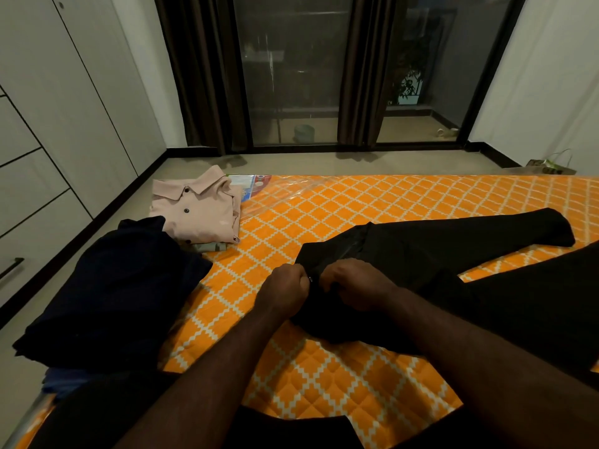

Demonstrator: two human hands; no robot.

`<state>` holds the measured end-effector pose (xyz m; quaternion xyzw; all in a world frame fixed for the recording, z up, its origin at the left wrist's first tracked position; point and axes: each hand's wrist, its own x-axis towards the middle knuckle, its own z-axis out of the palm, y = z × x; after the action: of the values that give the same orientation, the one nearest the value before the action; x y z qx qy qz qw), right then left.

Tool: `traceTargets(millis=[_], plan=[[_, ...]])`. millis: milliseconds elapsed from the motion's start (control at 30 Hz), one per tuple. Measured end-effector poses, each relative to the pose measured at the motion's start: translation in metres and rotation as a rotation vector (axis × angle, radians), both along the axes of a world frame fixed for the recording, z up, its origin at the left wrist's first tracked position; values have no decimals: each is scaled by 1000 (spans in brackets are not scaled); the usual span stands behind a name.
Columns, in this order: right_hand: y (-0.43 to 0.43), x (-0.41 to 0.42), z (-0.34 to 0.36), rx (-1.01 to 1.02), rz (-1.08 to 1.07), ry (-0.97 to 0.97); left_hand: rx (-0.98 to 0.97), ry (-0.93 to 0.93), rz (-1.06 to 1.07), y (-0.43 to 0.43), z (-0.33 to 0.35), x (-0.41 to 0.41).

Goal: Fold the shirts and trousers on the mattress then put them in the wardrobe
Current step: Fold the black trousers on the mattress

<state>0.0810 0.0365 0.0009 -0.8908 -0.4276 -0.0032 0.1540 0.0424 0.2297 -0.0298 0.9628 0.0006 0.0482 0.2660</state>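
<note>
Black trousers [437, 251] lie spread on the orange patterned mattress [324, 377], legs pointing right. My left hand [285, 291] and my right hand [353, 283] sit close together at the waistband, both with curled fingers pinching the fabric by the zip. A folded pink shirt [197, 212] rests on the mattress's far left corner, on top of another folded garment. A folded dark navy garment [116, 293] lies at the left edge, nearer to me.
White wardrobe doors [48, 124] with a dark handle line the left wall, across a strip of floor. Dark curtains and glass doors stand beyond the mattress. A clear plastic wrapper [256, 183] lies beside the pink shirt.
</note>
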Motion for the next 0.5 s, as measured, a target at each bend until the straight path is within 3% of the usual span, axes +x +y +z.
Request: traceTargets(millis=[167,500], plan=[[-4,5,-9,86,4,-29,-159,-41,-6,-3,-1,0],[-6,7,-8,162,-62,-33,-147,-147,25,1,5,2]])
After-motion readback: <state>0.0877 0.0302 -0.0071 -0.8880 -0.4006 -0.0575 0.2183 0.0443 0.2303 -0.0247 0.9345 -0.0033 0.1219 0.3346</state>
